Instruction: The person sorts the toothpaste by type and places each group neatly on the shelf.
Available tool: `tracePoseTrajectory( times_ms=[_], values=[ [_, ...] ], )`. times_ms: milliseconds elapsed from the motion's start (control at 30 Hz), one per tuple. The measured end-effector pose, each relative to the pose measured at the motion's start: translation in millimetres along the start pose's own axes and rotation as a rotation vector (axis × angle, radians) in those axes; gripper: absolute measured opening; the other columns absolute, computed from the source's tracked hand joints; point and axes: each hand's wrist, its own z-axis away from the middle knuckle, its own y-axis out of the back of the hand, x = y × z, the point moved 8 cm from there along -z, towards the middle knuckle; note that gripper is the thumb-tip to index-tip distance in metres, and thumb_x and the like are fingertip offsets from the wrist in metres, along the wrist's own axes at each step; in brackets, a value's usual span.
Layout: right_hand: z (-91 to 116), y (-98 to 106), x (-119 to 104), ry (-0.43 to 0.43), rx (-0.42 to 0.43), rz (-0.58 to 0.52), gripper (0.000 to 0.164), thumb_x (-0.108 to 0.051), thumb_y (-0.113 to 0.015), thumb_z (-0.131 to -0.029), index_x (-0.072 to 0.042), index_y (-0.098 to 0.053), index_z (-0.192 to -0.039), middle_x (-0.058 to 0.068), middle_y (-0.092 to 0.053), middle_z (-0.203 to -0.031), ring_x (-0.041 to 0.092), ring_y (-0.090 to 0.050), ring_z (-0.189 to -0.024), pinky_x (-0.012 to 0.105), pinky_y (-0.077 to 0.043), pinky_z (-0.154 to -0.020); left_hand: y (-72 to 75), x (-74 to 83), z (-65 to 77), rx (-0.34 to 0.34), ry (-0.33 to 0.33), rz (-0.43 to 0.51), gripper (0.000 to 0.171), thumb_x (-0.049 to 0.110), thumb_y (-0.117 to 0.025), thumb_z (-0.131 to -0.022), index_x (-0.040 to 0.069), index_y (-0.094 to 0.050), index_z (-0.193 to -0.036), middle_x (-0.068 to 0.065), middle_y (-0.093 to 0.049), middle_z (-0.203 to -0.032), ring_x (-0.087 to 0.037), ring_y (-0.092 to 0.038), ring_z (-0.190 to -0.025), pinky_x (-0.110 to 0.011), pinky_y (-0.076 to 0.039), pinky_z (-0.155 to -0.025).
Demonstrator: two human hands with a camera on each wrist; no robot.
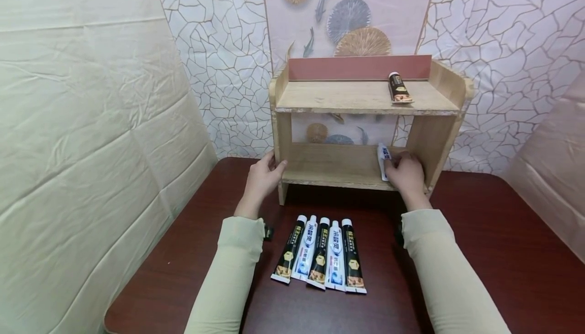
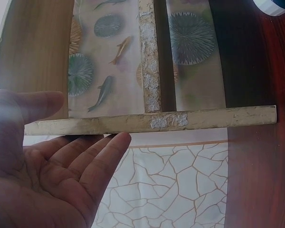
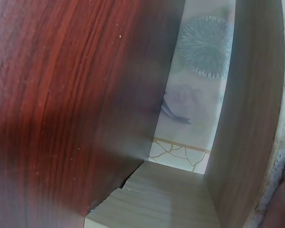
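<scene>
On the lower board of a small wooden shelf (image 1: 331,164), my right hand (image 1: 405,174) holds a white toothpaste tube (image 1: 384,159), thumb against its side. The tube lies near the right side panel, cap end toward the back, partly hidden by the hand. Only a sliver of that hand (image 3: 281,204) shows in the right wrist view. My left hand (image 1: 262,176) grips the shelf's left side panel (image 2: 118,122), thumb on one side and fingers along the other. On the upper board, toward the right, lies a black toothpaste tube (image 1: 399,89).
In front of the shelf, black toothpaste tubes (image 1: 320,258) and white toothpaste tubes (image 1: 335,258) lie side by side in a fan on the dark red table (image 1: 192,273). Patterned cloth (image 1: 224,60) hangs behind the shelf, and pale cloth (image 1: 91,146) on the left.
</scene>
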Motion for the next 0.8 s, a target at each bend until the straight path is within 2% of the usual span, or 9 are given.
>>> tracePoseTrajectory(
  times_ms=[200, 500, 800],
  values=[
    [7.5, 3.2, 0.1, 0.007, 0.029, -0.012, 0.044, -0.032, -0.055, -0.098, 0.008, -0.062, -0.114, 0.028, -0.061, -0.108, 0.046, -0.057, -0.101, 0.057, -0.045, -0.088, -0.1, -1.1, 0.1, -0.008, -0.001, 0.006, 0.059, 0.042, -0.059, -0.100, 0.013, -0.049, -0.150, -0.011, -0.058, -0.142, -0.025, -0.059, -0.127, -0.041, -0.045, -0.106],
    [19.4, 11.9, -4.8, 0.086, 0.141, -0.016, 0.036, -0.026, -0.061, -0.093, 0.008, -0.064, -0.104, 0.027, -0.061, -0.098, 0.048, -0.058, -0.093, 0.058, -0.046, -0.081, 0.4, -1.4, -1.3, 0.007, -0.016, -0.014, 0.054, 0.038, -0.055, -0.103, 0.014, -0.048, -0.151, -0.008, -0.060, -0.140, -0.024, -0.058, -0.127, -0.042, -0.043, -0.108],
    [31.9, 18.4, -7.6, 0.115, 0.196, -0.050, 0.033, -0.022, -0.061, -0.091, 0.009, -0.065, -0.101, 0.025, -0.062, -0.096, 0.046, -0.059, -0.090, 0.057, -0.046, -0.080, -0.2, -1.0, -2.7, 0.022, -0.021, -0.025, 0.053, 0.040, -0.056, -0.102, 0.015, -0.051, -0.149, -0.007, -0.062, -0.138, -0.024, -0.060, -0.125, -0.042, -0.044, -0.107]
  ],
)
